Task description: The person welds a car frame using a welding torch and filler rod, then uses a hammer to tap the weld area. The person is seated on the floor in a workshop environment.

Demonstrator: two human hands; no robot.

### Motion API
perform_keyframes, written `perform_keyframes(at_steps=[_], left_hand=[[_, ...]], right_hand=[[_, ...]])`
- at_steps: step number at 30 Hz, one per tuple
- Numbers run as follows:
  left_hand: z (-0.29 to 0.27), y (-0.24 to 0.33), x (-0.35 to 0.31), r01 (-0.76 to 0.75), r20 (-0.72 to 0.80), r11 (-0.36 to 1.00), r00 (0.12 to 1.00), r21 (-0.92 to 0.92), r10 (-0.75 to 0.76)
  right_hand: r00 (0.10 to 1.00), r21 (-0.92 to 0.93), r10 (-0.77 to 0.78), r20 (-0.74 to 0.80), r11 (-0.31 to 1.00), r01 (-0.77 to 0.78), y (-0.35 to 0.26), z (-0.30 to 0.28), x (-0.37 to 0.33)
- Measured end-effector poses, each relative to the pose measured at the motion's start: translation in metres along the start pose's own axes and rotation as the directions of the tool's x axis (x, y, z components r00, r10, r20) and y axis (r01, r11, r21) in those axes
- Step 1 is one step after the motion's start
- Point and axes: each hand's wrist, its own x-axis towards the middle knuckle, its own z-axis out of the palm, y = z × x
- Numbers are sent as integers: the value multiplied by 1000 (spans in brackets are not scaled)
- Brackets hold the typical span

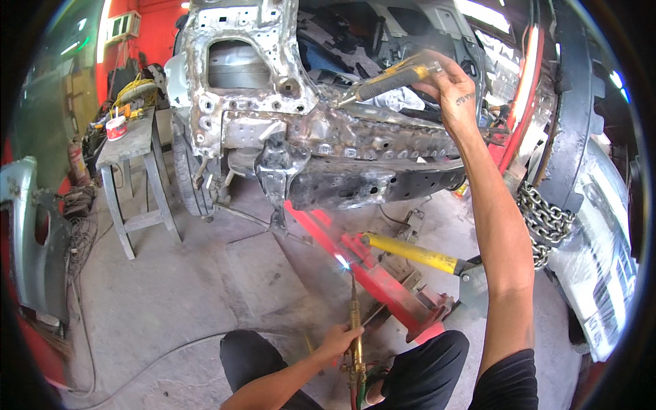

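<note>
My left hand (336, 344) is closed around a brass gas torch (356, 321) held upright between my knees. A bright blue-white flame (344, 263) burns at its tip, in front of a red metal beam (383, 283). Up at the bare metal car body (273, 113), my right hand (452, 87) grips a long hand tool (393, 83) with a dark ribbed body and yellow along its upper side. The tool's narrow pale tip points left, near the panel's lower corner; whether it touches the metal I cannot tell. Its exact kind is unclear.
A yellow bar (413, 253) lies across the red beam. A metal chain (543, 219) hangs at right, beside a plastic-wrapped car part (601, 260). A grey stool (130, 147) carries a red-and-white tub (116, 128). Hoses (164, 359) trail over the floor; a loose fender (34, 239) stands far left.
</note>
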Motion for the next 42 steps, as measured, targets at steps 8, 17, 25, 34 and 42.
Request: perform_keyframes(at_steps=[8, 17, 25, 34, 42], left_hand=[[-5, -1, 1, 43, -42, 997, 998, 66, -40], [-10, -17, 9, 33, -51, 999, 998, 19, -32], [-9, 7, -10, 8, -65, 998, 998, 61, -4], [-7, -19, 12, 22, -43, 998, 999, -57, -24], [-3, -7, 4, 55, -79, 998, 995, -24, -57]], right_hand=[[999, 270, -2, -54, 963, 16, 23, 14, 5], [991, 463, 7, -135, 885, 57, 37, 40, 10], [986, 422, -20, -168, 902, 90, 42, 41, 16], [996, 488, -46, -79, 869, 79, 42, 37, 14], [973, 467, -58, -222, 870, 158, 40, 49, 14]])
